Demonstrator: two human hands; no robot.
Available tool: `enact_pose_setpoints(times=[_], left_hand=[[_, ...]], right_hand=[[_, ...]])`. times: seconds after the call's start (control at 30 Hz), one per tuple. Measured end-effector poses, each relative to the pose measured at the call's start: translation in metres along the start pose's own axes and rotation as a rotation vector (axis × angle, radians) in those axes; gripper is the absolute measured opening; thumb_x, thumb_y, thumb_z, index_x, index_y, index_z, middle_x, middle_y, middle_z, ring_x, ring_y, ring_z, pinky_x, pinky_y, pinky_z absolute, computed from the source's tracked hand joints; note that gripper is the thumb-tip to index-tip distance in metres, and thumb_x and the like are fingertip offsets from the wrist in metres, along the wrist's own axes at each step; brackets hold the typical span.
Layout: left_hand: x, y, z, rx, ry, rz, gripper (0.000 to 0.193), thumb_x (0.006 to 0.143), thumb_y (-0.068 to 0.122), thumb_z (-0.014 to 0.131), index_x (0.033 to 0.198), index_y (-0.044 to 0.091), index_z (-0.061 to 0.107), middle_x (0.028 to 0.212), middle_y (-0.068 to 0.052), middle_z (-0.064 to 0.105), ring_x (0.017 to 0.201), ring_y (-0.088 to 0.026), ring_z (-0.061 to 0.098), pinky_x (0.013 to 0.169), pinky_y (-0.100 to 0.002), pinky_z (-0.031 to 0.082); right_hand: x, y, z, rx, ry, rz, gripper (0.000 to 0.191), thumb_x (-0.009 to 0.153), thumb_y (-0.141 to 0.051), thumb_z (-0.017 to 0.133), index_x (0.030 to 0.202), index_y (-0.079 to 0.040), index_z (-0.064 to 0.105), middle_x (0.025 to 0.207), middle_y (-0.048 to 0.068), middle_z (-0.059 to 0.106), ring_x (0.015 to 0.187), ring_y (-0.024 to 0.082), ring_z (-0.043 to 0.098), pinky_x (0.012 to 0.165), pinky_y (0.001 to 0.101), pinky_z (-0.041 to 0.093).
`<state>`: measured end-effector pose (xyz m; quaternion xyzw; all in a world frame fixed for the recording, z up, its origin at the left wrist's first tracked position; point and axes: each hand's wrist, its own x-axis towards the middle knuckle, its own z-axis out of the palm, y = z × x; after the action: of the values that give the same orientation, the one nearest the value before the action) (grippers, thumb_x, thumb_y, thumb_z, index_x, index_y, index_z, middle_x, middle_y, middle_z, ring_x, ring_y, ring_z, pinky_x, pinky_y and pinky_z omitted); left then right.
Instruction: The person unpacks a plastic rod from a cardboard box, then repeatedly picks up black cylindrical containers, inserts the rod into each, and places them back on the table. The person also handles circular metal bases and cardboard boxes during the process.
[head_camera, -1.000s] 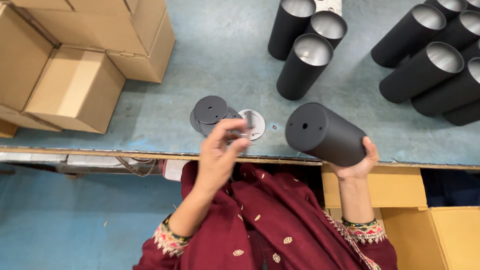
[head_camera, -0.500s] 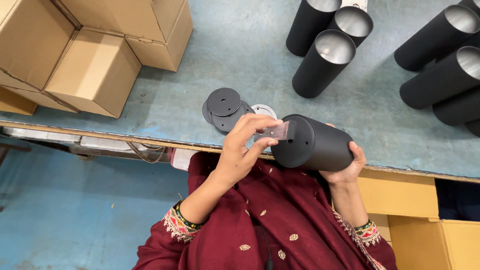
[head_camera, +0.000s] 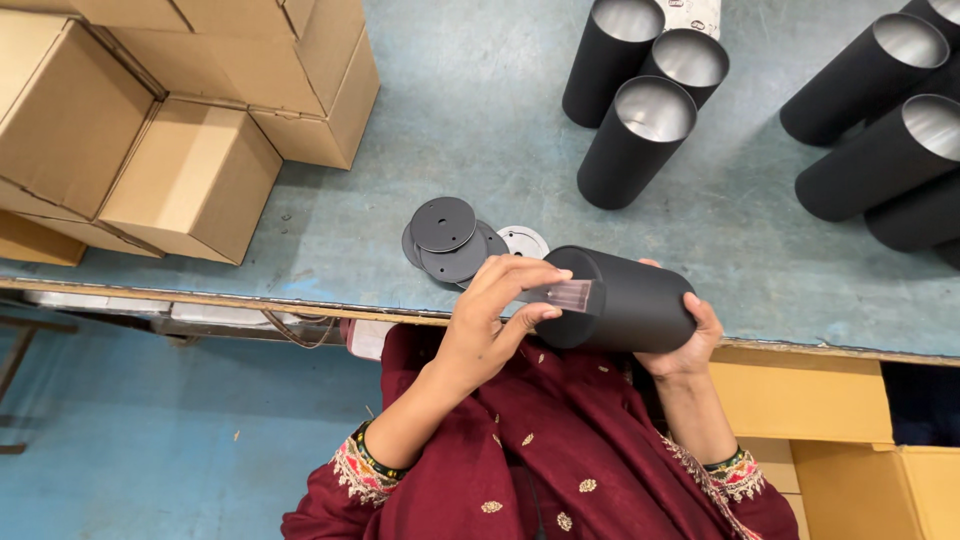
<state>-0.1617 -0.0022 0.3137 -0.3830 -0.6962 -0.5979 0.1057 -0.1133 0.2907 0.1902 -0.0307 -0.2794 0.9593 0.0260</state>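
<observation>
My right hand (head_camera: 688, 335) grips a black cylinder (head_camera: 625, 299) lying on its side just above the table's front edge, its closed end turned to the left. My left hand (head_camera: 495, 320) pinches a small clear rectangular piece (head_camera: 570, 295) against that closed end. Just beyond my fingers, a small pile of dark round discs (head_camera: 447, 235) and one light grey disc (head_camera: 524, 241) lie on the blue-grey table (head_camera: 470, 120).
Several brown cardboard boxes (head_camera: 190, 180) are stacked at the left of the table. Black open-topped cylinders stand at the back middle (head_camera: 635, 140) and lie at the right (head_camera: 880, 150). Yellow cartons (head_camera: 800, 400) sit below the table edge at the right.
My left hand came off the discs with the small clear piece and brought it to the cylinder's end. The cylinder dropped lower and turned more level.
</observation>
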Motion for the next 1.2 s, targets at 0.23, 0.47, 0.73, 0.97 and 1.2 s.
enact_pose_setpoints(times=[0.23, 0.47, 0.73, 0.97, 1.2], left_hand=[[0.003, 0.001, 0.001, 0.063, -0.057, 0.015, 0.035, 0.091, 0.011, 0.076, 0.125, 0.008, 0.068, 0.121, -0.007, 0.068, 0.109, -0.026, 0.062, 0.098, -0.036, 0.050], [0.005, 0.002, 0.010, 0.169, -0.056, 0.064, 0.036, 0.090, 0.015, 0.079, 0.123, 0.010, 0.069, 0.117, -0.007, 0.066, 0.104, -0.025, 0.064, 0.089, -0.035, 0.053], [0.005, -0.003, 0.009, 0.197, -0.059, -0.650, 0.036, 0.098, 0.027, 0.076, 0.129, 0.014, 0.064, 0.076, -0.009, 0.063, 0.067, -0.021, 0.063, 0.068, -0.032, 0.054], [0.008, -0.003, -0.010, 0.225, 0.001, -0.171, 0.030, 0.090, 0.017, 0.079, 0.115, 0.006, 0.068, 0.094, -0.010, 0.061, 0.087, -0.023, 0.062, 0.077, -0.033, 0.053], [0.006, -0.007, -0.012, 0.131, -0.055, -0.064, 0.024, 0.097, 0.013, 0.072, 0.120, 0.007, 0.069, 0.118, -0.009, 0.069, 0.112, -0.026, 0.067, 0.096, -0.036, 0.054]], right_hand=[[0.000, 0.003, 0.003, 0.001, -0.028, 0.012, 0.073, 0.086, -0.034, 0.070, 0.145, 0.004, 0.048, 0.133, 0.020, 0.061, 0.122, 0.033, 0.062, 0.107, 0.0446, 0.050], [0.001, 0.005, 0.005, -0.032, 0.009, 0.006, 0.072, 0.084, -0.032, 0.069, 0.144, 0.004, 0.049, 0.132, 0.020, 0.061, 0.120, 0.032, 0.062, 0.105, 0.0447, 0.051], [0.002, 0.008, 0.009, -0.068, -0.002, -0.039, 0.069, 0.085, -0.033, 0.067, 0.141, 0.004, 0.049, 0.131, 0.020, 0.062, 0.121, 0.033, 0.062, 0.107, 0.0448, 0.050], [0.005, 0.009, 0.013, -0.008, -0.045, -0.032, 0.070, 0.088, -0.035, 0.067, 0.142, 0.006, 0.050, 0.131, 0.021, 0.062, 0.120, 0.033, 0.061, 0.106, 0.0438, 0.049], [0.006, 0.011, 0.012, -0.041, -0.010, -0.012, 0.071, 0.084, -0.033, 0.068, 0.142, 0.003, 0.049, 0.131, 0.019, 0.062, 0.119, 0.032, 0.062, 0.105, 0.0441, 0.050]])
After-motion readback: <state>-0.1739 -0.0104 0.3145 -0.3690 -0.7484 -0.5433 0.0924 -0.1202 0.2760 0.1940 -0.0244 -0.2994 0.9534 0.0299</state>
